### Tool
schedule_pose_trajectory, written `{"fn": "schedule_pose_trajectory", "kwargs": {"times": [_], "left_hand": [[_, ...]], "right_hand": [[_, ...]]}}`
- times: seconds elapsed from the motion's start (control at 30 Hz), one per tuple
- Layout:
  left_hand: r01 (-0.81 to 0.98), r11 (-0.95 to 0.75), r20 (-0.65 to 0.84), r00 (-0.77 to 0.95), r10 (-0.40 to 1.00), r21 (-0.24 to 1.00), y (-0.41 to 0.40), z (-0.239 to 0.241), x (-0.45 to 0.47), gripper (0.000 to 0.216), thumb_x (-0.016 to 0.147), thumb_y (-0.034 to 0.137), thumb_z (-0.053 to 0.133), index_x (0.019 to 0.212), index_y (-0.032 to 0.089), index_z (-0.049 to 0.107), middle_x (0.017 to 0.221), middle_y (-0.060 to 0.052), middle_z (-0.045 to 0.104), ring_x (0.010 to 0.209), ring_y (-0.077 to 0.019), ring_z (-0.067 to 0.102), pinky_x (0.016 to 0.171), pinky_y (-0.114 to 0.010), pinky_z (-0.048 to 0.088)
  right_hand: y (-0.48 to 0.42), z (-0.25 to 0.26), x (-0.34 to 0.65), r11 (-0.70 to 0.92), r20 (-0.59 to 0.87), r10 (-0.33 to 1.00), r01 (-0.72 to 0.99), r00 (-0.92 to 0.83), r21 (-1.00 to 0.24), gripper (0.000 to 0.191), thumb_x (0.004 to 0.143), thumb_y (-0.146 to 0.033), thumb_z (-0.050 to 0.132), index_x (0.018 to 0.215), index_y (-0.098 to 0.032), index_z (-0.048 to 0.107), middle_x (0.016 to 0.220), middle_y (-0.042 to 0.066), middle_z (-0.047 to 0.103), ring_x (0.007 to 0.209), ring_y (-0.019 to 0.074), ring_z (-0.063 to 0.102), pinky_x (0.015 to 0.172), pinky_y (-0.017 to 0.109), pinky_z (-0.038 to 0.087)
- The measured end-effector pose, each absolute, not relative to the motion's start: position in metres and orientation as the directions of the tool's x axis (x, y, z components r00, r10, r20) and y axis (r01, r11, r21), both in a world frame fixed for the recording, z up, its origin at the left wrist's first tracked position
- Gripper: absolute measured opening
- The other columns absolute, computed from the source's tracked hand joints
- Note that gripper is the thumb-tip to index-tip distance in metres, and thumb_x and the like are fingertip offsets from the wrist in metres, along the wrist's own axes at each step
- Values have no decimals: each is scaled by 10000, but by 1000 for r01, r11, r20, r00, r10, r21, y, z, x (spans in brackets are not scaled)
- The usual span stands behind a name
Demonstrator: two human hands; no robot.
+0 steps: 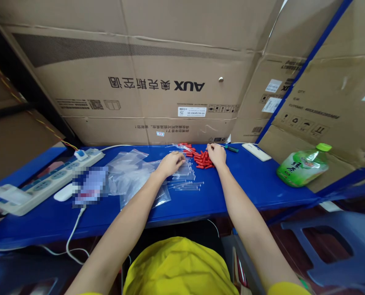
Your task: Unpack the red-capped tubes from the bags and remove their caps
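Note:
Thin clear plastic sticks (185,174) lie in a loose row on the blue table. My left hand (171,163) rests over their left ends, fingers curled downward and closed; what the fingertips hold, if anything, is hidden. A pile of small red plastic pieces (203,159) lies just right of the sticks. At the pile's right edge is my right hand (217,155), its fingers bent and pressed together near the red pieces; I cannot make out what is in them. More red pieces (185,146) lie behind, beside some clear sticks.
Clear plastic bags (129,172) spread left of my left hand. Farther left are a power strip (52,180) and a blurred-out device with a cable. A green-handled screwdriver (232,149), white phone (256,152) and green bottle (303,166) are on the right. Cardboard (158,61) walls the back.

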State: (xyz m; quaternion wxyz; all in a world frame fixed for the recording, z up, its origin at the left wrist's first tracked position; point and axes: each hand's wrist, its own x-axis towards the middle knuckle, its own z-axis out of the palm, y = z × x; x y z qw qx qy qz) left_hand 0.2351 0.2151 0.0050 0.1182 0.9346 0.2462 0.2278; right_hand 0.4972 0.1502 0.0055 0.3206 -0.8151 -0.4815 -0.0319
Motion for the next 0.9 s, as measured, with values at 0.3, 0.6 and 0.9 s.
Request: {"fn": "schedule_pose_trajectory", "kwargs": {"times": [0.3,0.6,0.9], "left_hand": [[527,-796,404,686,605,298,210,8,237,292,1074,277,434,1043,198,714,1073,-103,724,1013,-254,675,902,-366,512],[623,-716,431,578,693,315,207,13,234,214,1037,227,484,1062,221,697,1091,-95,756,1051,-266,683,886,-360,502],[633,-697,422,560,713,338,206,14,234,209,1033,235,490,1096,215,688,1121,-105,742,1086,-280,654,934,-390,502]], "right_hand": [[147,21,468,-69,547,807,955,223,-288,346,1072,-339,447,1134,-234,770,1126,100,771,1074,271,607,917,360,411],[153,13,414,36,432,901,999,-36,7,288,1032,-260,496,1123,-170,754,1196,210,701,1182,368,508,951,501,390],[154,12,416,82,418,906,996,-65,-22,240,972,-113,504,1139,-185,660,1149,155,756,1131,322,515,954,453,338]]}}
